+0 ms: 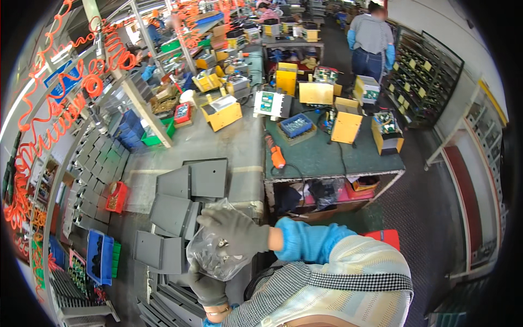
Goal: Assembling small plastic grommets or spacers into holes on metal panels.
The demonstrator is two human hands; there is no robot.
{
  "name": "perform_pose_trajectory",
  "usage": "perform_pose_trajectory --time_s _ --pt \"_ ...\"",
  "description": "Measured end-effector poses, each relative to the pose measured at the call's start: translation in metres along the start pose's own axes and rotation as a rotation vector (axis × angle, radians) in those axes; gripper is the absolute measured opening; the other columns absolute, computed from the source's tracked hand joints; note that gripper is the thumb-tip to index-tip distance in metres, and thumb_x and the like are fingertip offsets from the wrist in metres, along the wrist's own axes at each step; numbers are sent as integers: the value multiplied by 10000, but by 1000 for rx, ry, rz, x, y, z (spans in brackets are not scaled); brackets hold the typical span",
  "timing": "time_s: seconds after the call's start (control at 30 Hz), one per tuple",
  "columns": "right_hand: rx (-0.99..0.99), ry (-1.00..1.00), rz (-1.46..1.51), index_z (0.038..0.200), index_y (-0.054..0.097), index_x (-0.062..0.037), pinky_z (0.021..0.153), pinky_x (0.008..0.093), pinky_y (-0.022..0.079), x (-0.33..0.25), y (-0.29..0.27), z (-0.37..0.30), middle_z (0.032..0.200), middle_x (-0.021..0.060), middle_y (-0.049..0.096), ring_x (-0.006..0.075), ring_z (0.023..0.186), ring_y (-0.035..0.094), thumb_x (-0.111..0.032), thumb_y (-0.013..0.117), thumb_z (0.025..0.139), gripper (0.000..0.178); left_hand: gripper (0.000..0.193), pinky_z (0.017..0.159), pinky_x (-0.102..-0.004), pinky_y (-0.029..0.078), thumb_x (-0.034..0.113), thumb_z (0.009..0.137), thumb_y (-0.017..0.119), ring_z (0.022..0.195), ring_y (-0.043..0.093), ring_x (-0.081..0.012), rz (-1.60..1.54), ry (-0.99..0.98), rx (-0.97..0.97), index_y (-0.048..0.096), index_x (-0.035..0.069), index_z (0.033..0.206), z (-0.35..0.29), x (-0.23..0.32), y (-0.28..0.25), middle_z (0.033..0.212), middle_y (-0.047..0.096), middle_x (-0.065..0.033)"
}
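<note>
Clear, crinkled plastic bag (206, 253), small silvery pieces (220, 264) inside; gray-gloved hands (233, 230)

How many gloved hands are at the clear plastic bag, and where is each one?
2: the right hand over the upper part of the bag, the left hand at its lower left edge. I see no other there.
</note>
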State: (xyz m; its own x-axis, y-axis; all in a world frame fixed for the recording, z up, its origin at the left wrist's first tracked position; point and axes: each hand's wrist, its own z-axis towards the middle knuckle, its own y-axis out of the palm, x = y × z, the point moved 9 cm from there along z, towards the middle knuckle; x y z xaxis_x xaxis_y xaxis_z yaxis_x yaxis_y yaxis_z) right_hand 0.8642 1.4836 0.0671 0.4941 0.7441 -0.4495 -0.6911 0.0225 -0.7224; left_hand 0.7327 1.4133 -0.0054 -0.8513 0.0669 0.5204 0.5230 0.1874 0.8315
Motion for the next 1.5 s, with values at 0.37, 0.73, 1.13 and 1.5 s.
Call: perform_pose_trajectory --time_s 0.37,0.73,1.13,1.5 --pt "-367 492 476 1276 656 -44 967 440 515 94 187 -20 1206 195 698 351 1116 670 -195 659 897 409 889 1061 -444 461 298 787 796 1281 558 -371 1738 272 334 385 -45 1497 -42 33 -128 1404 552 -239" --pt "-415 363 804 1302 612 -36 927 431 534 14 132 0 1178 200 699 356 1075 685 -245 733 841 520 377 749 -390 547 220 919 692 831 693 -238 1499 200 518 705 -113 1095 -32 55 -172 962 758 -202" --pt "-589 385 408 1043 757 -28 811 449 555 109 213 -53 975 207 745 324 884 715 -382 643 936 387 447 968 -365 544 11 889 651 1137 668 -250 882 165 237 606 -93 1321 -31 19 -160 1317 658 -183" --pt "-421 948 2062 1241 641 45 875 346 577 48 173 -26 1105 143 731 191 965 702 -92 538 997 298 416 834 -346 543 253 892 713 894 706 -192 1568 50 673 711 -5 1218 -33 37 -186 963 774 -153"
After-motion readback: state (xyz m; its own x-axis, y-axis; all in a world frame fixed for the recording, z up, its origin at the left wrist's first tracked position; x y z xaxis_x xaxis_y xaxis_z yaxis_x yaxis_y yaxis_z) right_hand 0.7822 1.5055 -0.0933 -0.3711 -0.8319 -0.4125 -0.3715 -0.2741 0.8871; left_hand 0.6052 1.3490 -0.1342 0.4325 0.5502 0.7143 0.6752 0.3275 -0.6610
